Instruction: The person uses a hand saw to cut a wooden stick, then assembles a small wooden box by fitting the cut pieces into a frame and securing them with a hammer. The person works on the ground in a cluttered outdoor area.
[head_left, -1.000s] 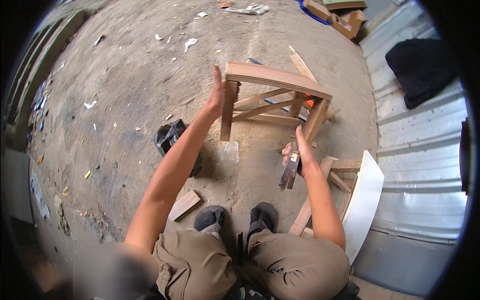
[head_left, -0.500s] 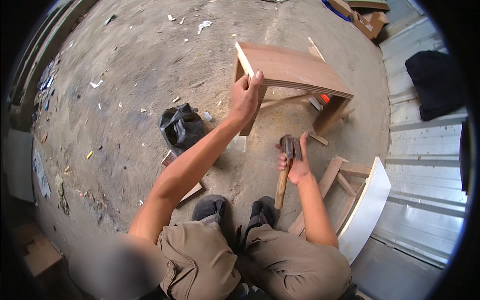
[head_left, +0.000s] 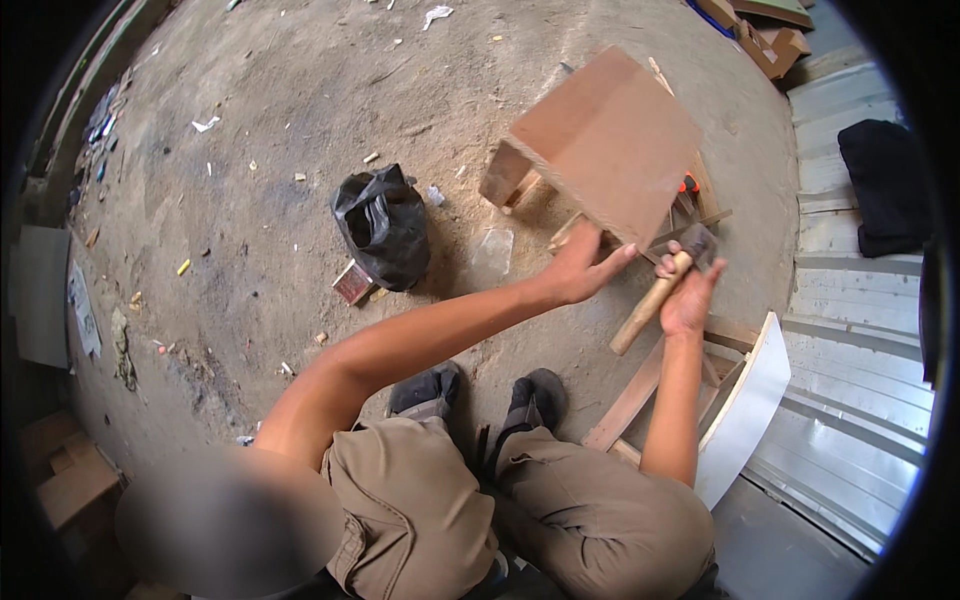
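A brown plywood box [head_left: 625, 150], made of flat panels and open on the side, stands tilted and turned in front of me. My left hand [head_left: 588, 268] is at its lower near edge, thumb stretched along the panel and fingers partly hidden behind it. To the right, my right hand [head_left: 688, 298] is wrapped round a hammer [head_left: 650, 303] near its dark, slightly blurred head. The hammer's pale wooden handle slants down to the left. Behind the box's right side, thin wooden strips [head_left: 708, 190] and a small orange-and-black item [head_left: 689, 182] partly show.
A black plastic bag [head_left: 385, 235] sits on the concrete floor left of the box, beside a small red box [head_left: 352, 283]. At right, a wooden frame with a white panel [head_left: 750, 410] leans near the corrugated metal wall [head_left: 850, 330]. Cardboard [head_left: 770, 45] lies far right.
The plywood box has turned and tilted. My left hand has gone from its upper left corner to its lower near edge. My right hand has moved up and right with the hammer.
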